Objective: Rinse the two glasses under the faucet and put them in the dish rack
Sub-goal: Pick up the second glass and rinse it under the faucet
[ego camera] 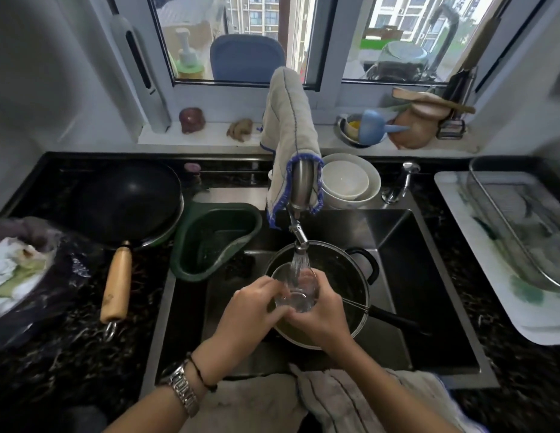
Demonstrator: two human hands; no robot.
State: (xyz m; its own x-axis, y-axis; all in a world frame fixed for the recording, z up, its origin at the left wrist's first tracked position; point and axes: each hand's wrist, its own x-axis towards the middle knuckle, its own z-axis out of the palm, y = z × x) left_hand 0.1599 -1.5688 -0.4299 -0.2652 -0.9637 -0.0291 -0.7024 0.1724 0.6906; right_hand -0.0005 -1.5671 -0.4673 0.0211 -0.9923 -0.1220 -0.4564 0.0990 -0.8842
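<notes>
Over sink centre, under faucet (299,195) stream: glass (296,287) grasped by right hand (319,314), left hand (253,310) grip also on it. Tilt, rotate; dish rack (519,226) far right.

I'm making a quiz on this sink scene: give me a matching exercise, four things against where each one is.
Things:
1. glass
2. wok
3. green strainer basket
4. white bowls

Places:
A. on the counter left of the sink
B. behind the sink, right of the faucet
C. held in both hands under the running water
D. in the sink's back left corner

Pairs: 1-C, 2-A, 3-D, 4-B. The left hand and right hand hold the glass over a pot.
</notes>
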